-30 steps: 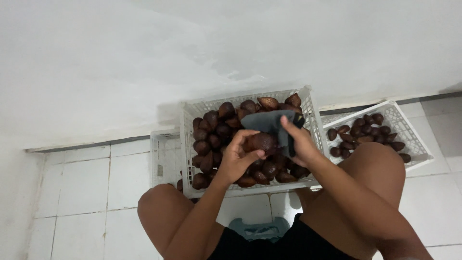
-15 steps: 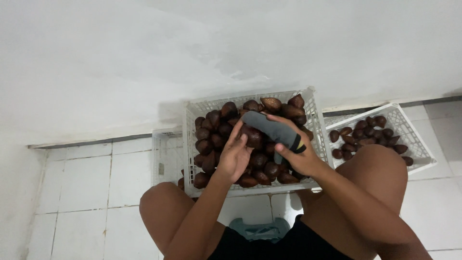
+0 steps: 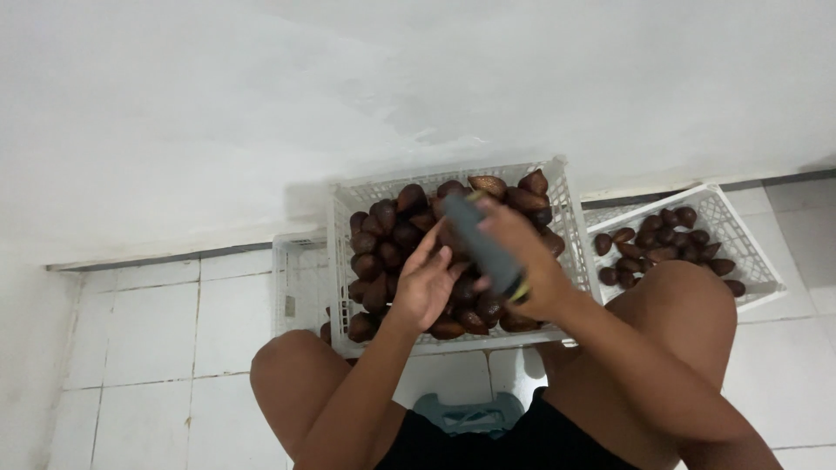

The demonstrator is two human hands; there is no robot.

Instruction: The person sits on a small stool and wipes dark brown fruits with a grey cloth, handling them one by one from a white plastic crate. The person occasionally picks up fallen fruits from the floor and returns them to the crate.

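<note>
My right hand (image 3: 538, 271) is closed around a dark grey, oblong tool (image 3: 479, 242) with a yellow-green end, held tilted over a white plastic crate (image 3: 336, 228). The crate is heaped with brown, scaly fruits (image 3: 383, 237). My left hand (image 3: 424, 283) is just left of the tool, fingers stretched up against its side. Whether a fruit lies in that palm is hidden. Both hands hover above the middle of the crate, between my bare knees.
A second white crate (image 3: 745, 245) at the right holds a smaller layer of the same fruits (image 3: 653, 239). Another white crate (image 3: 294, 283) stands behind the main one's left side. I sit on a low grey stool (image 3: 470, 414) on white floor tiles (image 3: 139, 331), facing a white wall (image 3: 348, 96).
My right hand has brought the grey tool leftward and down toward my left hand. The left hand held a brown fruit a second ago; its fingers have since straightened against the tool.
</note>
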